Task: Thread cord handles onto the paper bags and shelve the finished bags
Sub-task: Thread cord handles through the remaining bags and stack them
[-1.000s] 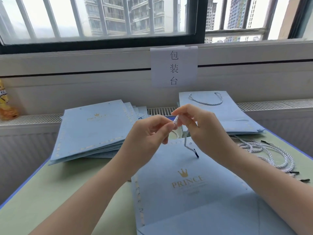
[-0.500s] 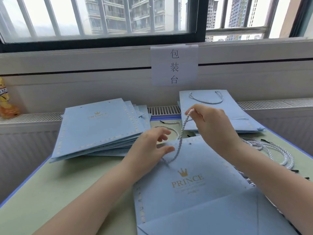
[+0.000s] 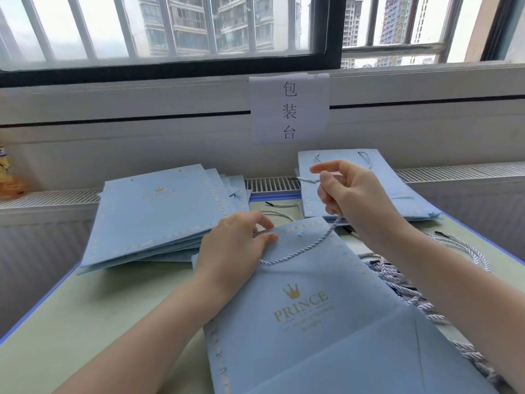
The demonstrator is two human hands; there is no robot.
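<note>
Near the top edge of the front paper bag (image 3: 312,322), the left hand (image 3: 235,248) presses the bag down, fingers loose. The right hand (image 3: 349,191) pinches the cord (image 3: 306,248), lifted just past that edge. The cord slants from right hand down toward the left.

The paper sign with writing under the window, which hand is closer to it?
The right hand. It is raised just below the paper sign, pinching the cord. The left hand sits lower, on the bag.

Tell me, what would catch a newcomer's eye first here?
The two hands in the middle: the right hand holds up a striped cord, while the left hand rests on a blue bag marked PRINCE. A bag stack lies to the left, and a paper sign hangs below the window.
</note>
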